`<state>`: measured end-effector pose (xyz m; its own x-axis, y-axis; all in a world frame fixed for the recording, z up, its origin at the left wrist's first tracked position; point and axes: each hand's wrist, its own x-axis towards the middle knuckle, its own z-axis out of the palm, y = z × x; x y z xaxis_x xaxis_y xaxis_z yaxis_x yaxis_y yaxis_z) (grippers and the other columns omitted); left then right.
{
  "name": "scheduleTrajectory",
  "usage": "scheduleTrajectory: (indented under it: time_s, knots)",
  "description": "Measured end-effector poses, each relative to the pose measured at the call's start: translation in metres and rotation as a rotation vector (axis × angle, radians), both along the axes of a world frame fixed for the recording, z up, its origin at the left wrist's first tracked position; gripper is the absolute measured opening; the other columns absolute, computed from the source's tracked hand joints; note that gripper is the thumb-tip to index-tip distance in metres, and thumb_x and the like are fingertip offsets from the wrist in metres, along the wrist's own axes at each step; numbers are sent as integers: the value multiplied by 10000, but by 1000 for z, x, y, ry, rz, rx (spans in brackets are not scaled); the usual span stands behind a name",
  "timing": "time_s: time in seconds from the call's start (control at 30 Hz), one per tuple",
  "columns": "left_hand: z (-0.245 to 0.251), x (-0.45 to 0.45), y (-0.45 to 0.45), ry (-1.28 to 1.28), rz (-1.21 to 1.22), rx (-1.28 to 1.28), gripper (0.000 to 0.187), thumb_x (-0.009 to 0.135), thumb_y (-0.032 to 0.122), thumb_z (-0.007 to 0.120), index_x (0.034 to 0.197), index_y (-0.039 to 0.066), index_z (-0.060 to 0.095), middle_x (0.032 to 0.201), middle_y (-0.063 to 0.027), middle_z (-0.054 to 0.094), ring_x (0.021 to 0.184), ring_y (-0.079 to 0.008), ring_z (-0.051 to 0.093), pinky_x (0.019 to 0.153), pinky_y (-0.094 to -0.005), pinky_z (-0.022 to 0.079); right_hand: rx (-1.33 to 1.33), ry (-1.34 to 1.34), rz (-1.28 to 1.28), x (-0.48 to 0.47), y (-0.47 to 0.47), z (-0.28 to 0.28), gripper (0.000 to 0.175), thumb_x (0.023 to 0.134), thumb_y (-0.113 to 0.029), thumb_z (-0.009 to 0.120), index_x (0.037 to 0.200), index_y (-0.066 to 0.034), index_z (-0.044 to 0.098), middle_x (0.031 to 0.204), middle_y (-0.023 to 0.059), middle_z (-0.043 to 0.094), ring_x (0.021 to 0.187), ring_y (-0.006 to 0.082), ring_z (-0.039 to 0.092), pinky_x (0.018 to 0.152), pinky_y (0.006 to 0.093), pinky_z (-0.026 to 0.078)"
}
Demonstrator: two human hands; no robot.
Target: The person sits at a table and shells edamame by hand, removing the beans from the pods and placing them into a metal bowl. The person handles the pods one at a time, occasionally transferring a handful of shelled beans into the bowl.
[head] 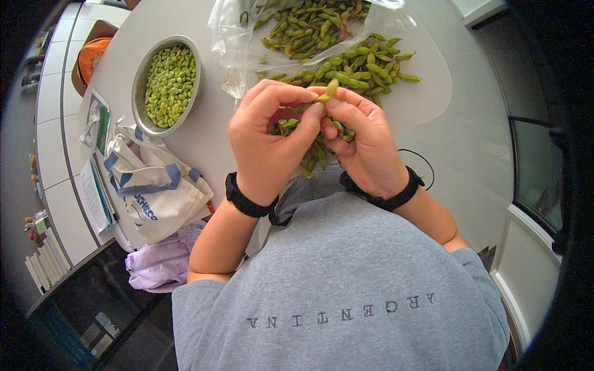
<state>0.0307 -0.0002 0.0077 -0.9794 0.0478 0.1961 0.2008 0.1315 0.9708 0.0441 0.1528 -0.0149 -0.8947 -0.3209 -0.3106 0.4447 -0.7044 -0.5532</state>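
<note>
Between the fingertips of both hands is a green soybean pod [328,92], its upper end sticking up. My left hand [274,132] pinches it from one side with thumb and forefinger. From the other side my right hand [359,127] grips it, its lower fingers curled inward. Beneath the hands lie more green pods or husks [316,155], partly hidden by the fingers. Just beyond the hands a heap of whole pods [357,69] is spread on the table. A steel bowl [200,86] at the left holds many shelled green beans [171,88].
A clear plastic bag [232,51] with pods lies at the table's [431,88] far side. To the left are a cream cloth tote bag [158,199], a lilac pouch [160,266], papers [93,195] and an orange cap [92,58].
</note>
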Motion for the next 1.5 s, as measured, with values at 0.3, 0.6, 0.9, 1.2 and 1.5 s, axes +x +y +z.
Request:
scheduleTrajectory:
  time_s: [0.3, 0.6, 0.9, 1.2, 1.5]
  knots:
    - [0, -2, -18, 425, -59, -438, 206, 777, -29, 820, 970, 30, 777, 926, -92, 733, 829, -212, 717, 709, -300, 573, 105, 47, -67, 2, 1, -7, 223, 1003, -136, 597, 1163, 4, 662, 906, -2, 639, 705, 35, 521, 581, 164, 396]
    - [-1, 8, -12, -169, -56, -44, 146, 886, 9, 778, 1018, -26, 728, 936, -74, 738, 859, -152, 707, 767, -262, 563, 342, 145, -168, 5, -7, -9, 118, 993, -126, 627, 1051, -27, 658, 799, -29, 612, 641, 27, 497, 548, 179, 374]
    - [7, 3, -7, 95, -77, -316, 77, 913, -30, 705, 971, -32, 655, 935, -91, 684, 770, -158, 693, 717, -262, 565, -90, -16, -14, 0, 1, -6, 182, 1029, -201, 563, 1052, -48, 658, 882, -9, 629, 710, 49, 552, 538, 180, 380]
    - [9, -30, -23, 197, -176, -586, 144, 867, 70, 768, 996, 17, 730, 929, -131, 695, 767, -251, 698, 681, -330, 573, 3, -74, -206, 3, 8, -4, 321, 1081, -192, 472, 1267, 36, 599, 971, 28, 579, 736, 66, 504, 521, 185, 333]
    - [-13, -117, -56, 284, -116, -1359, 193, 954, 209, 676, 1057, 57, 732, 995, -198, 722, 928, -389, 693, 803, -465, 558, -64, -71, -185, 7, 16, -5, 309, 1062, -209, 492, 1217, 29, 613, 949, 33, 572, 724, 79, 507, 525, 205, 332]
